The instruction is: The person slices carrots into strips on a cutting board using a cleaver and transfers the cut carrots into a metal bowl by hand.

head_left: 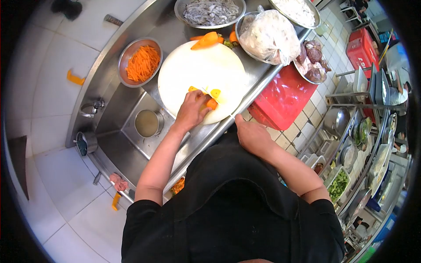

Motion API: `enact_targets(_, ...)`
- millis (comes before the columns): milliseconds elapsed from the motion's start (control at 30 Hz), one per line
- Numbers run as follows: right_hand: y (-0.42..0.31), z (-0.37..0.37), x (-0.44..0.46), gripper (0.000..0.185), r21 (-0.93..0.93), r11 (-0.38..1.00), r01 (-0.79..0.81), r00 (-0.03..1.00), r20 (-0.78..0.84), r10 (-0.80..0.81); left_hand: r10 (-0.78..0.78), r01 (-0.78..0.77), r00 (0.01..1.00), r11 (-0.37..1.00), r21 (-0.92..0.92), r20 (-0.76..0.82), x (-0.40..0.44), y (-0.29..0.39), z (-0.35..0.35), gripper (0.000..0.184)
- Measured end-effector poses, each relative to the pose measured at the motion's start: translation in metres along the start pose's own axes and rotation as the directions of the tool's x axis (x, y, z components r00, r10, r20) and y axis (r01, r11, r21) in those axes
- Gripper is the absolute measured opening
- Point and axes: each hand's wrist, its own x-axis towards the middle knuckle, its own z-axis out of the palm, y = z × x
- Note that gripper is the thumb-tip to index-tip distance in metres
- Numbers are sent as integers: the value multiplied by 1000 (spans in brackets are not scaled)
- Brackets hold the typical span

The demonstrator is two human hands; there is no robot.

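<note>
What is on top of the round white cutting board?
Cut carrot pieces by the left hand, and a larger carrot overlapping the far rim. Whatever lies directly beneath that hand is covered.

Glossy red container [285,94], faucet [91,108], pot [161,121] of cloudy liquid [147,123], bulging clear bag [268,37], leafy greens [338,185]

**Carrot [212,104] partly hidden**

The left fingers [199,97] cover some of it. Nearer the body, the right hand [254,136] hides its own palm. Well beyond the fingers, the top edge crops a bowl [178,15]; a bag [268,37] has indistinct contents.
</note>
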Motion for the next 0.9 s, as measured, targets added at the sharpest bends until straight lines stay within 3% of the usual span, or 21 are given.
enact_targets(333, 13, 10, 23, 23, -21, 995, -97, 992, 81, 98, 16, -17, 1000, 1000, -11, -25, -1, 4, -1, 43)
enact_targets(400, 11, 1, 15, 24, 37, 998, -59, 998, 2, 59, 6, -6, 1000, 1000, -20, -25, -1, 7, -1, 42)
enact_targets(533, -2, -19, -4, 25, 42, 998, -37, 999, 1, 37, -14, 13, 999, 1000, -22, -53, -5, 10, 3, 42)
enact_targets(600, -3, -17, -12, 18, 11, 1000, 1, 999, -53, 0, -20, 18, 998, 1000, -21, -61, -6, 11, 5, 44)
enact_targets(900, 1, 0, -8, 19, -26, 999, 22, 999, -46, -23, -33, 31, 995, 999, -20, -96, -7, 9, 9, 45)
